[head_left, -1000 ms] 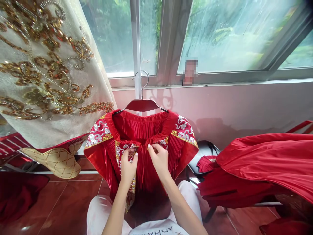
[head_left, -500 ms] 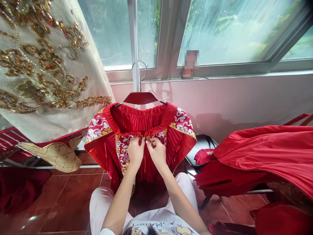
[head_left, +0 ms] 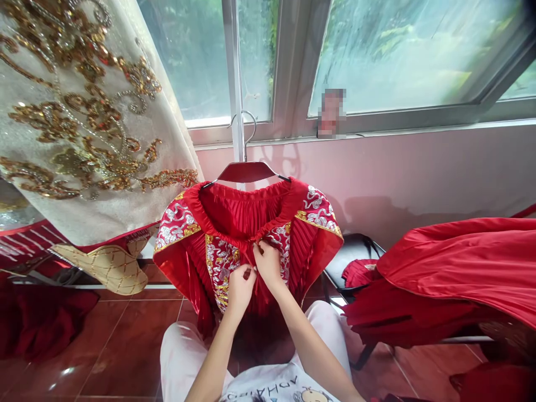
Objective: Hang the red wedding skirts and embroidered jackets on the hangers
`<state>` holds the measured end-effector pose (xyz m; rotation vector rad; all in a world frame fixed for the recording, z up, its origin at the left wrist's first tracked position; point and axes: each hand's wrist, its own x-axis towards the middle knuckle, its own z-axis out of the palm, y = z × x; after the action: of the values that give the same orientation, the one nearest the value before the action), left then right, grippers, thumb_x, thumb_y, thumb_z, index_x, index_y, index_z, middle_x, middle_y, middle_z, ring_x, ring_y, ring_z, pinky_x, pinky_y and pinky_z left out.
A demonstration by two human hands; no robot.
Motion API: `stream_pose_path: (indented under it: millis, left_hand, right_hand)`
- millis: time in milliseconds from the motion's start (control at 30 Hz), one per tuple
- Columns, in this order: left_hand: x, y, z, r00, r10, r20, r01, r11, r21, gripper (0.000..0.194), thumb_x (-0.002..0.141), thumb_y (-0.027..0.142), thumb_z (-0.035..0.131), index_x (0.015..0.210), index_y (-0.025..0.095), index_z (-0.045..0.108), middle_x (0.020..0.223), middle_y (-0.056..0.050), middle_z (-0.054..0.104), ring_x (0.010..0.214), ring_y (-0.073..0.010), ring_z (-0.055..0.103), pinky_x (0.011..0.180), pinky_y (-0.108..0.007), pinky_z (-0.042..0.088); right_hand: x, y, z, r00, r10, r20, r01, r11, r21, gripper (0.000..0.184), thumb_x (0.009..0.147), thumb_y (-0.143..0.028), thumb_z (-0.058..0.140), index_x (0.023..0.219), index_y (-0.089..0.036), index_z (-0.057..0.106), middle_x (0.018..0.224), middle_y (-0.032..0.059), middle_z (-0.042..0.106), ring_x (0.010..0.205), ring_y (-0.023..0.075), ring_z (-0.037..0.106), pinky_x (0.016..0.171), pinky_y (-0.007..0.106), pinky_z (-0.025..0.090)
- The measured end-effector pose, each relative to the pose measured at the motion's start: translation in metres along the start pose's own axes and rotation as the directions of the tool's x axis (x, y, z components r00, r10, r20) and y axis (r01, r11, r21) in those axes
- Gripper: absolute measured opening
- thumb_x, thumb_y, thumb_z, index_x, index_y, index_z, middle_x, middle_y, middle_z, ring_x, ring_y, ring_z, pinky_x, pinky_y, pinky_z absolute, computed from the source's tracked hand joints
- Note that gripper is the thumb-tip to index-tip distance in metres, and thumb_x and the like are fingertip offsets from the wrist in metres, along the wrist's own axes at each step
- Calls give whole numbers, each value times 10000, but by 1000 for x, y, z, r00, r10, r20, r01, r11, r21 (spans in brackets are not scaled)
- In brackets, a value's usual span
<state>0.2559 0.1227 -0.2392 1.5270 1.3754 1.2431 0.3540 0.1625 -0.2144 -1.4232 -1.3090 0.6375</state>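
Observation:
A red pleated garment (head_left: 263, 209) with a gathered neckline and silver-and-gold embroidered panels hangs in front of me on a hanger (head_left: 245, 172). My right hand (head_left: 268, 263) is closed in a pinch at the front of the neckline, seemingly on a thin red tie. Just below and to its left, my left hand (head_left: 242, 289) is also pinched, over the embroidered front panel (head_left: 220, 268). A thin red strip seems to run between the neckline and the left fingertips. What lies within the fingertips is too small to see clearly.
A cream cloth (head_left: 84, 128) with gold sequins hangs at the left, above a quilted yellowish piece (head_left: 113, 271). Red fabric (head_left: 452, 262) is heaped over a black chair (head_left: 355, 251) at the right. Behind are a pink wall (head_left: 397, 167) and windows (head_left: 389, 56).
My left hand has moved down from the neckline, away from the right hand. My right hand stays near the neckline. The view has shifted slightly.

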Motion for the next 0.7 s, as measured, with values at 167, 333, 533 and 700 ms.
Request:
stream_pose_path:
  millis: [167, 333, 533, 700]
  left_hand:
    - [-5, -9, -3, 988, -130, 77, 146, 956, -253, 307, 707, 430, 652, 594, 148, 610, 582, -36, 613, 568, -146, 548, 590, -271, 448]
    - [-13, -2, -7, 954, -250, 166, 299, 844, -445, 316, 593, 419, 761, 647, 133, 637, 622, -21, 614, 579, -122, 569, 611, -266, 499]
    - [-17, 19, -18, 980, -192, -58, 131, 832, -539, 345, 721, 440, 694, 931, 167, 714, 897, -63, 688, 683, -131, 607, 681, -279, 520]
    - [-12, 41, -25, 948, 308, -83, -306, 951, 38, 186, 856, 297, 588, 828, 199, 744, 799, -41, 627, 773, -153, 592, 745, -276, 476]
  right_hand:
    - [-23, 7, 1, 978, 47, 201, -83, 982, 172, 397, 823, -473, 495, 553, -182, 492, 478, -12, 490, 467, 108, 406, 484, 237, 293]
    - [-34, -5, -18, 894, 22, 448, -259, 841, 474, 393, 740, -516, 633, 578, -160, 591, 577, 29, 597, 546, 135, 519, 541, 253, 413]
    - [-38, -13, -27, 953, 107, 282, -251, 800, 545, 378, 701, -500, 688, 580, -165, 561, 491, -39, 466, 478, 79, 404, 484, 218, 340]
    - [-49, -17, -16, 906, 291, 308, -423, 650, 631, 377, 622, -490, 726, 663, -162, 542, 486, -85, 388, 405, 27, 243, 377, 181, 141]
